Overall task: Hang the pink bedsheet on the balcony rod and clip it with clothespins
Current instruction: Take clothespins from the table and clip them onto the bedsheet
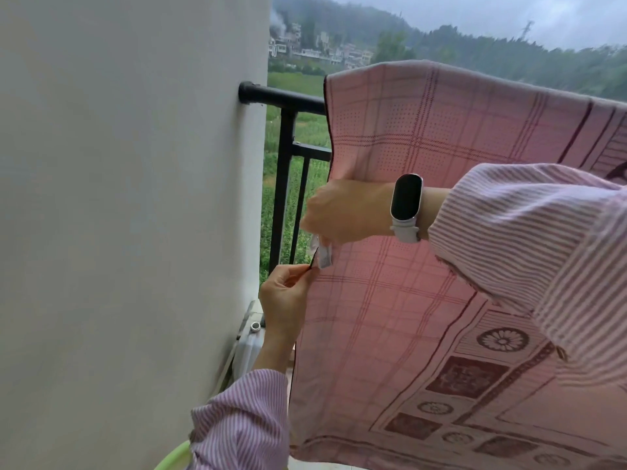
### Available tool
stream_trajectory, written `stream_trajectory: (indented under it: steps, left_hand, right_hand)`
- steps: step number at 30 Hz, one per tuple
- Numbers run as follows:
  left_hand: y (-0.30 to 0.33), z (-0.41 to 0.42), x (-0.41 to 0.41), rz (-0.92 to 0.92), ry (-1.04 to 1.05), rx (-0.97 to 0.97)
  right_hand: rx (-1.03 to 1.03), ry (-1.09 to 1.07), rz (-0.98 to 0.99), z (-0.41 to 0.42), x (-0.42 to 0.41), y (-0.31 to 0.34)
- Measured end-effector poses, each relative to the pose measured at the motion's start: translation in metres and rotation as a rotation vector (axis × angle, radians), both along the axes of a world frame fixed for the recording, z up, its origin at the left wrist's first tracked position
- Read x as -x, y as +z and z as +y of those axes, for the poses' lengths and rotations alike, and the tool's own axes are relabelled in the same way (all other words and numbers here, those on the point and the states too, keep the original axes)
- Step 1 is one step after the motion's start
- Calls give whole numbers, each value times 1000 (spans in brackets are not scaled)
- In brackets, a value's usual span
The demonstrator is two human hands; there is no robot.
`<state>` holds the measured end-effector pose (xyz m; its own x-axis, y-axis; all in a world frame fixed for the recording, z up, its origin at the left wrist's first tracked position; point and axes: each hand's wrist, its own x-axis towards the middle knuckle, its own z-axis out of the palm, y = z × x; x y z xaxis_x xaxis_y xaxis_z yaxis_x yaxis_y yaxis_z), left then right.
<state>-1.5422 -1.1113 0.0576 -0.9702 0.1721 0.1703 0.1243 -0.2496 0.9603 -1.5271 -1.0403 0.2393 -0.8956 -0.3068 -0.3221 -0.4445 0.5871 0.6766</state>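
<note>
White wall flanks black rod, bedsheet.

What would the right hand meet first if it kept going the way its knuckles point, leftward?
Probably the black metal railing bars just beyond the right hand, then the white wall; depth is unclear, so it may pass in front of the bars.

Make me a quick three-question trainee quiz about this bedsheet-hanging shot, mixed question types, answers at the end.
1. True or false: the pink bedsheet is already draped over the black balcony rod.
2. Which wrist wears the smartwatch? A) left B) right
3. Fill in: the left hand pinches the sheet's side ____.

Key: 1 true. 2 B; it sits behind the right hand, which grips the same side near a white tag. 3 edge.
</note>
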Motion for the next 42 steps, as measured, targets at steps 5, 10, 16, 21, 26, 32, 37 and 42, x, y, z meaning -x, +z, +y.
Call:
stream_trajectory:
  steps: [5,10,16,21,26,32,37,42]
  left_hand:
    - [3,-3,-5,49,18,39]
    - [5,-3,-7,73,35,76]
    - [9,-4,-15,139,44,162]
    - [-3,2,-58,345,266,335]
    - [-34,45,-143,578,130,619]
    - [-56,145,-259,725,-255,853]
    - [-67,263,-405,894,-566,923]
    - [-100,354,-560,1024,-970,1003]
  right_hand:
    - [53,11,-36,6,-3,-1]
    - [15,134,127,19,-11,-8]
    - [216,223,463,39,-46,-43]
    - [850,110,764,71,-118,-117]
    - [1073,-348,833,108,-217,-182]
    - [1152,-732,1002,176,-377,-227]
    - [1090,-1143,1182,244,-556,-254]
    - [951,-1537,1386,285,-718,-273]
